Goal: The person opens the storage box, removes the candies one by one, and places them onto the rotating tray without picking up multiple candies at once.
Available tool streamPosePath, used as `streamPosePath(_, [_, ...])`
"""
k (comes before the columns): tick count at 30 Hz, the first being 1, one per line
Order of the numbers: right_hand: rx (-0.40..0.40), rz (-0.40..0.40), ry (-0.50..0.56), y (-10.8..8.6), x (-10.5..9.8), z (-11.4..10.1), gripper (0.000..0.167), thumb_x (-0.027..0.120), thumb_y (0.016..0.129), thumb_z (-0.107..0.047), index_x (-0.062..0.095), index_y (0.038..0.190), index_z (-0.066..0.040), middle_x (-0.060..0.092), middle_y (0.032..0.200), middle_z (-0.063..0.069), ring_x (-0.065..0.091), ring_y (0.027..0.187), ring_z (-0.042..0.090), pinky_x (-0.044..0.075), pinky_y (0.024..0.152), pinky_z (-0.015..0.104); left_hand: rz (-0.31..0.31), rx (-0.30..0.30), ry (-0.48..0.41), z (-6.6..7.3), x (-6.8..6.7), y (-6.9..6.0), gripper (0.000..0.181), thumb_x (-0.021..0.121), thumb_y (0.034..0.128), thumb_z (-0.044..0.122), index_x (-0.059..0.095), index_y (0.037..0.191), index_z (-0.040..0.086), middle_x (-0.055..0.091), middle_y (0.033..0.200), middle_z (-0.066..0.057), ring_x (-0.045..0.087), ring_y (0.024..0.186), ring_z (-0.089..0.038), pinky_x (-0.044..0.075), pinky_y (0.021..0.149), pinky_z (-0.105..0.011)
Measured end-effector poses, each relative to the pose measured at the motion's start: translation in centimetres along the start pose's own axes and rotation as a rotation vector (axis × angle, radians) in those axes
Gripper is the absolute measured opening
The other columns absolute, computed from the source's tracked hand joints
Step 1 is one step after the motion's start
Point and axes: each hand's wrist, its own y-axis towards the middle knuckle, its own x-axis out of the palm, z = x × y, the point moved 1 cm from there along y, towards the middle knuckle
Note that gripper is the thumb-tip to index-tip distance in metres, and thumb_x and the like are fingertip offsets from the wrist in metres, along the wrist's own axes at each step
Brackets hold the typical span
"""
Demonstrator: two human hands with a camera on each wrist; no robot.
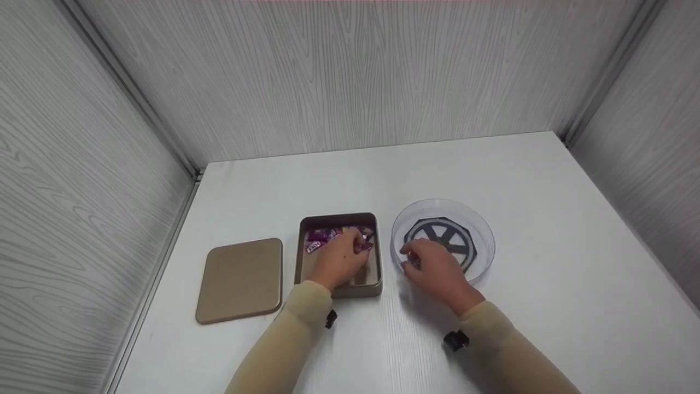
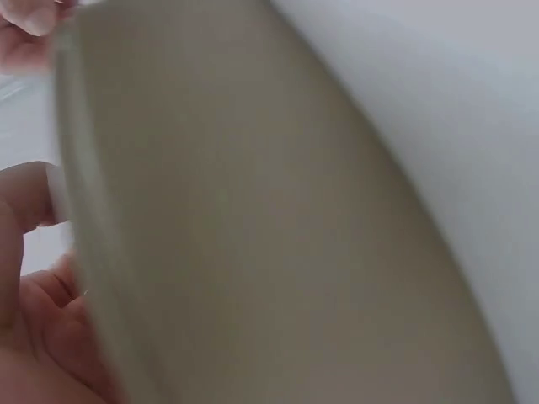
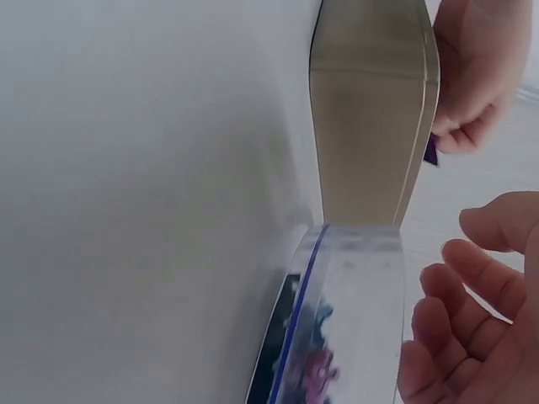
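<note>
In the head view my left hand [image 1: 339,260] reaches into an open bronze-coloured tin [image 1: 372,289] and pinches a purple-wrapped candy [image 1: 364,247]. Several more purple candies [image 1: 320,235] lie toward the tin's far side. A sliver of purple shows under the left fingers in the right wrist view. My right hand [image 1: 437,271] is over the near left rim of a clear round dish [image 1: 486,241]. Its fingers [image 3: 480,282] are loosely bent, and nothing shows between them in the right wrist view. Pink and teal shapes [image 3: 318,370] show blurred through the dish wall.
A matching bronze lid [image 1: 240,282] lies flat left of the tin. Beneath or inside the dish is a dark wheel-like pattern [image 1: 445,235]; which, I cannot tell. Pale wood-grain panels [image 1: 355,76] enclose the white table [image 1: 350,175] at the back and sides.
</note>
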Motion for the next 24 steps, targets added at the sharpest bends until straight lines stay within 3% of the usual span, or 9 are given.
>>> streamPosePath(6, [-0.034,-0.009,0.103,-0.1,0.3,-1.5,0.029,0.07,0.094,-0.026,0.066,0.12,-0.015,0.065,0.097,-0.003,0.064,0.09,0.02,0.051,0.078,0.037,-0.021,0.076,-0.141,2.0,-0.3,-0.7,0.014,0.068,0.0942,0.022,0.06,0.105,0.02,0.064,0.097,0.005,0.061,0.086,-0.013,0.052,0.078,-0.033])
streamPosePath(12, [-0.052,0.029,0.232,-0.3,0.4,-2.3,0.025,0.067,0.097,-0.023,0.06,0.12,-0.015,0.067,0.105,-0.004,0.065,0.093,0.012,0.052,0.076,0.034,-0.029,0.128,-0.169,3.2,-0.3,-1.2,0.015,0.069,0.0942,0.023,0.059,0.105,0.02,0.065,0.096,0.006,0.061,0.087,-0.012,0.051,0.08,-0.034])
streamPosePath(16, [-0.064,0.033,0.259,-0.4,0.4,-2.6,0.021,0.067,0.097,-0.022,0.058,0.116,-0.018,0.066,0.105,-0.007,0.062,0.092,0.004,0.052,0.075,0.032,-0.04,0.146,-0.182,3.5,-0.3,-1.4,0.017,0.069,0.0943,0.024,0.059,0.106,0.019,0.065,0.096,0.006,0.062,0.088,-0.011,0.052,0.081,-0.033])
streamPosePath(24, [-0.081,0.031,0.266,-0.3,0.5,-2.6,0.02,0.069,0.095,-0.019,0.058,0.112,-0.018,0.063,0.103,-0.008,0.066,0.095,0.018,0.052,0.075,0.033,-0.072,0.146,-0.215,3.7,-0.2,-1.6,0.019,0.07,0.0954,0.024,0.06,0.109,0.015,0.066,0.096,0.006,0.063,0.089,-0.01,0.053,0.081,-0.033])
